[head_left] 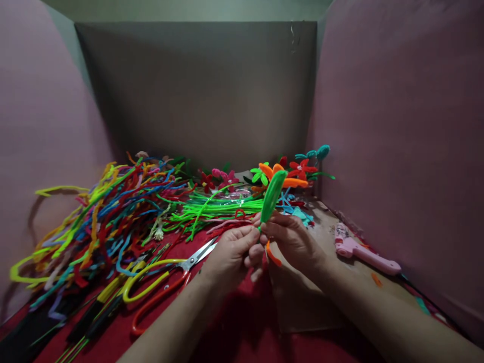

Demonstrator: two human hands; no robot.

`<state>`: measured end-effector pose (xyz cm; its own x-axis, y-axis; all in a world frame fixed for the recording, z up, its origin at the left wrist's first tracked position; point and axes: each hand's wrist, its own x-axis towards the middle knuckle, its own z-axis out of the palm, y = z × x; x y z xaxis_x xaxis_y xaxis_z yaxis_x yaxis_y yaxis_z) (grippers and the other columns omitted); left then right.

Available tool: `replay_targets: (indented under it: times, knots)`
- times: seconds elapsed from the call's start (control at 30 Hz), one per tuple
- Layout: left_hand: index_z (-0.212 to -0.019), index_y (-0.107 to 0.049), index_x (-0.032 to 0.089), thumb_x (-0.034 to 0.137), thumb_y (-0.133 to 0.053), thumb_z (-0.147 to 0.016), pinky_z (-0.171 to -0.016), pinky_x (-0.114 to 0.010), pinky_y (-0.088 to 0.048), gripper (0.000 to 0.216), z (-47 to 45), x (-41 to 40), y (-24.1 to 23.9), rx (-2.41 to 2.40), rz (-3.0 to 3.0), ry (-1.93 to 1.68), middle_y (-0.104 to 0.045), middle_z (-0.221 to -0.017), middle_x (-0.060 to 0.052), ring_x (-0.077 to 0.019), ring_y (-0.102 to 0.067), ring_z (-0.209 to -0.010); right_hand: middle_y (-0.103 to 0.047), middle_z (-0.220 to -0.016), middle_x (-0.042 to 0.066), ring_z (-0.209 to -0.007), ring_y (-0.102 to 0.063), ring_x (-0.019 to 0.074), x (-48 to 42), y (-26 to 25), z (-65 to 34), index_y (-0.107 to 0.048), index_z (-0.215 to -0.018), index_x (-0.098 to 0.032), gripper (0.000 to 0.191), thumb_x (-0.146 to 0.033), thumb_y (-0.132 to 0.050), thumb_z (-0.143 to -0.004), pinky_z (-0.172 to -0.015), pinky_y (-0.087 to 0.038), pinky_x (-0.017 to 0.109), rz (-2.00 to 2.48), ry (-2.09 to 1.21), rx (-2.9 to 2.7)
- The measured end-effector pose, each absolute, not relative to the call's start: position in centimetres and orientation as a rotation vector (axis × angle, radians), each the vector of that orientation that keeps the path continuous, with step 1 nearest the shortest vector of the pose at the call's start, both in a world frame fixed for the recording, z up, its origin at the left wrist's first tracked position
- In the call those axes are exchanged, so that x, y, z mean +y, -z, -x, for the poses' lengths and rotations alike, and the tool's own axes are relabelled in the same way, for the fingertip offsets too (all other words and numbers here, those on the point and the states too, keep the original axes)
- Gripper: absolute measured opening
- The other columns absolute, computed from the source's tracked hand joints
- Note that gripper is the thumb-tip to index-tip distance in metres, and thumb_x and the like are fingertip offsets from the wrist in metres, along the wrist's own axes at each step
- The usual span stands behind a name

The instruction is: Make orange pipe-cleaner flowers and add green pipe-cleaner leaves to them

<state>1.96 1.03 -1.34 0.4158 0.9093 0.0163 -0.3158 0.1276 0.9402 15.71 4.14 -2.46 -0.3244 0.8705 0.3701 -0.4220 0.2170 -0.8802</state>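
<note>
My left hand (242, 247) and my right hand (293, 237) meet in the middle of the view, fingertips pinched together. Between them, a green pipe-cleaner leaf (274, 195) stands nearly upright, its narrow lower end in the fingers of both hands. Directly behind its tip are orange fuzzy petals (297, 182); I cannot tell whether they join the leaf. A curved orange strip (273, 254) hangs below my right fingers. Left of my left wrist lie open scissors (190, 262) with one yellow and one red-orange handle loop. The finger pads are partly hidden.
A tangled heap of coloured pipe cleaners (113, 217) fills the left side. Bright green stems (215, 206) lie behind my hands. Finished flowers (302, 168) line the back. A pink glue gun (368, 256) rests near the right wall (401, 126). Pliers-like yellow-black handles (100, 302) lie front left.
</note>
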Motion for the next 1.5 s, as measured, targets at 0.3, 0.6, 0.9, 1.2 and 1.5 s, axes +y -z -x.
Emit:
replay_targets:
  times: [0.3,0.6,0.9,1.2,1.5]
  knots:
    - [-0.059,-0.051,0.017,0.034,-0.054,-0.077,-0.037,-0.018,-0.031,0.025,-1.8,1.3,1.4,1.14,-1.496,-1.206,-0.044,-0.046,0.005,-0.0069,-0.037,-0.037,-0.056,-0.069,-0.001,-0.07,-0.05,0.0136,3.9,2.3,-15.3,-0.068,-0.065,-0.019,0.011,-0.029,-0.068,-0.068,-0.07,-0.04,0.027,0.597,-1.259,-1.435]
    - [-0.064,-0.054,0.015,0.034,-0.059,-0.075,-0.03,-0.014,-0.027,0.022,-1.7,1.5,1.3,1.014,-1.26,-1.188,-0.045,-0.045,0.006,-0.0039,-0.034,-0.033,-0.057,-0.063,-0.001,-0.064,-0.052,0.0136,4.5,1.3,-16.3,-0.068,-0.062,-0.017,0.012,-0.028,-0.07,-0.062,-0.066,-0.04,0.029,0.713,-1.273,-1.459]
    - [-0.07,-0.059,0.014,0.022,-0.058,-0.077,-0.024,-0.012,-0.026,0.011,-1.2,1.2,2.4,0.37,-0.847,-0.834,-0.031,-0.041,0.009,-0.0012,-0.014,-0.029,-0.059,-0.062,-0.001,-0.057,-0.05,0.011,4.8,3.0,-16.0,-0.069,-0.067,-0.02,0.003,-0.022,-0.067,-0.067,-0.059,-0.039,0.027,0.373,-1.512,-1.383]
    - [-0.07,-0.056,0.015,0.034,-0.057,-0.078,-0.04,-0.017,-0.037,0.021,-2.0,1.3,1.6,0.94,-1.41,-1.128,-0.054,-0.054,0.002,-0.0066,-0.045,-0.041,-0.057,-0.065,-0.003,-0.061,-0.049,0.0102,4.1,3.1,-15.4,-0.067,-0.068,-0.021,0.001,-0.021,-0.066,-0.068,-0.062,-0.04,0.025,0.486,-1.371,-1.176]
    - [-0.066,-0.053,0.016,0.033,-0.054,-0.079,-0.033,-0.016,-0.032,0.021,-2.1,1.2,2.1,0.943,-1.336,-1.155,-0.05,-0.048,0.005,-0.0052,-0.039,-0.034,-0.057,-0.061,-0.001,-0.056,-0.05,0.0109,4.6,3.2,-15.2,-0.067,-0.071,-0.018,0.01,-0.027,-0.067,-0.067,-0.057,-0.042,0.026,0.532,-1.448,-1.258]
